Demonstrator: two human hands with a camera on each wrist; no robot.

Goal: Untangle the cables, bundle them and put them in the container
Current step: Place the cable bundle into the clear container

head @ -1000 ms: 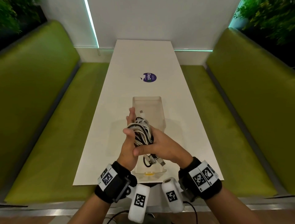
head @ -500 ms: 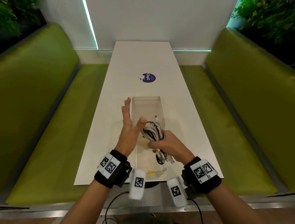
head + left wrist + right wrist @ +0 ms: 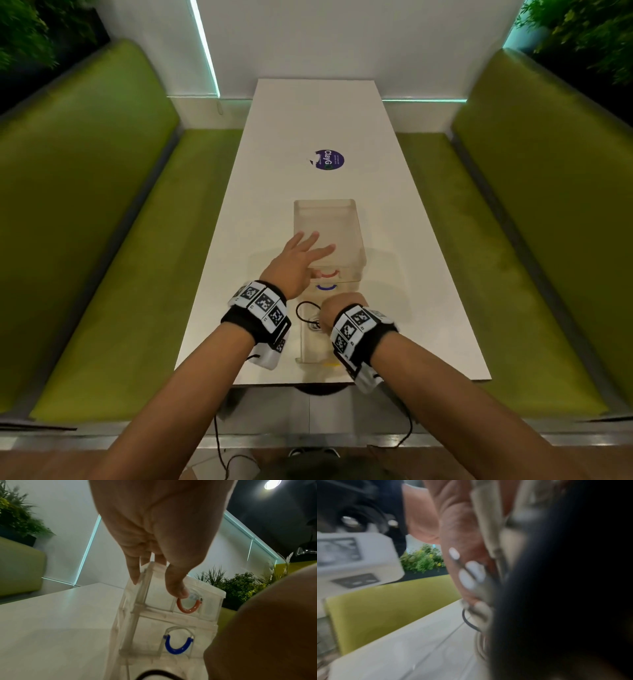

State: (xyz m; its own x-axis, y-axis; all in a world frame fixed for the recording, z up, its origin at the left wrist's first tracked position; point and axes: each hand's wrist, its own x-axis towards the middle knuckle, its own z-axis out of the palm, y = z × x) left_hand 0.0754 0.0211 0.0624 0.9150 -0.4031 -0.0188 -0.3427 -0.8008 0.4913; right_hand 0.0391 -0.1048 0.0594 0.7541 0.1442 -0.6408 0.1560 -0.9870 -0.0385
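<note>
A clear plastic drawer container [image 3: 324,206] stands on the white table [image 3: 274,192], its lowest drawer [image 3: 310,354] pulled out toward me. My right hand [image 3: 342,304] grips the black-and-white cable bundle [image 3: 307,316] low inside that drawer; a black loop sticks out to the left. The right wrist view is blurred but shows the fingers [image 3: 453,547] curled round the white cords [image 3: 489,534]. My left hand [image 3: 298,262] rests with straight, spread fingers on the container's top [image 3: 205,591]. Its thumb [image 3: 177,591] touches just above the red handle [image 3: 187,608].
Below the red handle sits a blue handle [image 3: 178,649]. A purple round sticker [image 3: 329,160] lies farther up the table. Green benches [image 3: 102,240] run along both sides, with plants behind them and a white wall at the far end.
My right hand has brought the bundle down and toward me into the open drawer. My left hand has left the cables and moved forward onto the container's top.
</note>
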